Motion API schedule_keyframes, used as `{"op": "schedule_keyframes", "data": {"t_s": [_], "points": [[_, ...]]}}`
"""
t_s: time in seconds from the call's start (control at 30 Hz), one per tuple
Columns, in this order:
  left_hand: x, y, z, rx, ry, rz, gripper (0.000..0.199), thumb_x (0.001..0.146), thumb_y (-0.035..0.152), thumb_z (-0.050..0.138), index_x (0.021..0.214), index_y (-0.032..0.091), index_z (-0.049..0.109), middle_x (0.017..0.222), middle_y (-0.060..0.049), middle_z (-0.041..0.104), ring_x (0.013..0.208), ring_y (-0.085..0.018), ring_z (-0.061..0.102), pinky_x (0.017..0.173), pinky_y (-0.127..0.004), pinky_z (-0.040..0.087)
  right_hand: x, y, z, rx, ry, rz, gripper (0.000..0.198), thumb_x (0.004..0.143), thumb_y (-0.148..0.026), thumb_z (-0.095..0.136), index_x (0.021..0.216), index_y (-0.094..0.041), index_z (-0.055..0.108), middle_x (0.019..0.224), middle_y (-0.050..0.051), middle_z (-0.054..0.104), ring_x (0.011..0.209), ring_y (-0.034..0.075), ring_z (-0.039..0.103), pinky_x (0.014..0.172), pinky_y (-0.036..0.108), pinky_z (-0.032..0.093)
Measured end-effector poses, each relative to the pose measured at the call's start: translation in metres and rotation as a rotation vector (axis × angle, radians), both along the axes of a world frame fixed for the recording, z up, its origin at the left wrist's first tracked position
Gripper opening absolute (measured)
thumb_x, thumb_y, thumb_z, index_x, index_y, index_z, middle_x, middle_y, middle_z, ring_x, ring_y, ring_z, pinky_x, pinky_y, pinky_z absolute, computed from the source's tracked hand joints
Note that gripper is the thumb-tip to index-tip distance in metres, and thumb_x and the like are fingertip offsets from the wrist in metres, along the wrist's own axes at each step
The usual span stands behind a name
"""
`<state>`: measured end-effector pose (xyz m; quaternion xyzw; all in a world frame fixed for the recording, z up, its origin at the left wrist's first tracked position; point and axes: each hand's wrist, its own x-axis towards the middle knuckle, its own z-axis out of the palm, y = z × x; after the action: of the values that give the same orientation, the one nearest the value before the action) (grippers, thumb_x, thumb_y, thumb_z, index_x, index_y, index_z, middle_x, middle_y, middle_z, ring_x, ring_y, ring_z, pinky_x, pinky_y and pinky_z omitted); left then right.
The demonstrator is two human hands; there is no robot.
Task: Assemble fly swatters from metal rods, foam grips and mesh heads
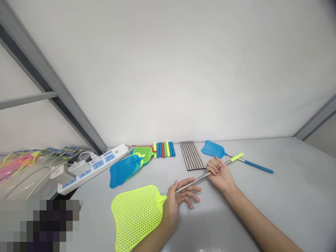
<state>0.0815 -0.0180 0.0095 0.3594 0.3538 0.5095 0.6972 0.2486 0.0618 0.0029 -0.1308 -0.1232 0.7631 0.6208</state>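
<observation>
A yellow-green fly swatter with a metal rod lies slanted across the front, its mesh head at lower left and its yellow grip at upper right. My left hand holds it loosely near the neck; the rod passes between thumb and index finger while the other fingers spread apart. Further up the rod, my right hand has its fingers curled round the metal, just below the grip. Behind that hand lies a blue fly swatter with a metal rod and blue grip.
Several metal rods lie side by side near the wall. Left of them sits a row of coloured grip sleeves. Blue swatter heads and green ones are piled beside a power strip with plugs. Plastic-wrapped items crowd the far left.
</observation>
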Motion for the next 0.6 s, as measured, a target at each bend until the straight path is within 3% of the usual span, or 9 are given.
{"op": "schedule_keyframes", "data": {"t_s": [0.6], "points": [[-0.0009, 0.0037, -0.0011, -0.037, -0.005, 0.01, 0.047, 0.076, 0.041, 0.03, 0.092, 0.007, 0.057, 0.076, -0.016, 0.064, 0.057, -0.02, 0.057, 0.045, -0.026, 0.037, -0.0031, 0.0002, -0.0048, -0.011, -0.041, -0.009, 0.035, 0.075, -0.013, 0.043, 0.047, -0.019, 0.023, 0.045, -0.006, 0.021, 0.036, 0.007, 0.023, 0.033, 0.02, 0.025]]}}
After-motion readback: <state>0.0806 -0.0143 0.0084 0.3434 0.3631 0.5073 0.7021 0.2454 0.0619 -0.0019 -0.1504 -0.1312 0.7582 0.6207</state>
